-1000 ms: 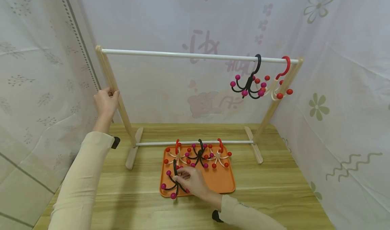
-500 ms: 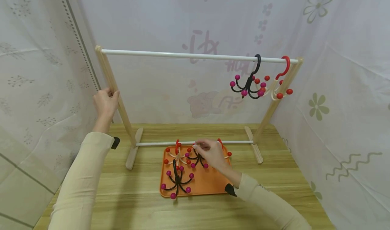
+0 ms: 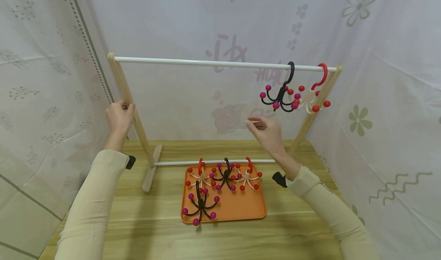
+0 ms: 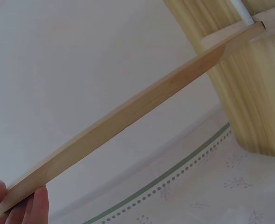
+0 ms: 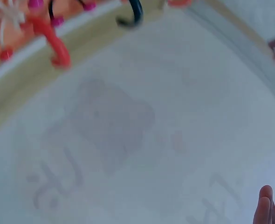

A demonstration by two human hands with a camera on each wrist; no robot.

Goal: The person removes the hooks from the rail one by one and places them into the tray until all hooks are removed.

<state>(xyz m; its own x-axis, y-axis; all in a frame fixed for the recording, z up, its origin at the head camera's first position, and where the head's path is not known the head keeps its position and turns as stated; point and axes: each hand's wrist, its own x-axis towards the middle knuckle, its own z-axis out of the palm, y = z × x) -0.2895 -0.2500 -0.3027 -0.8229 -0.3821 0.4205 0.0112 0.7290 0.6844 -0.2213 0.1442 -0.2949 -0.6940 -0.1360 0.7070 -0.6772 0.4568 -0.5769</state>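
In the head view my left hand (image 3: 120,116) grips the left wooden post (image 3: 138,128) of a hanging rack. The left wrist view has its fingers (image 4: 40,203) and thumb around that post. My right hand (image 3: 271,137) is raised in front of the backdrop, beneath the white top rail (image 3: 203,63), fingers loosely bent and holding nothing. Above it to the right, a black claw hanger (image 3: 281,95) with magenta balls and a cream one with a red hook (image 3: 325,74) hang from the rail. The right wrist view catches the fingertips (image 5: 265,193) at its lower right corner.
An orange tray (image 3: 244,210) lies on the wood-grain table (image 3: 165,229). Several more claw hangers rest on it, among them a black one (image 3: 201,203) at front left and a red-hooked one (image 3: 249,165) at back right. A white lower bar (image 3: 175,163) runs behind the tray.
My right hand has let go of the front black claw hanger, passed over the ones at the back, and risen to the right. The left hand has stayed on the post.
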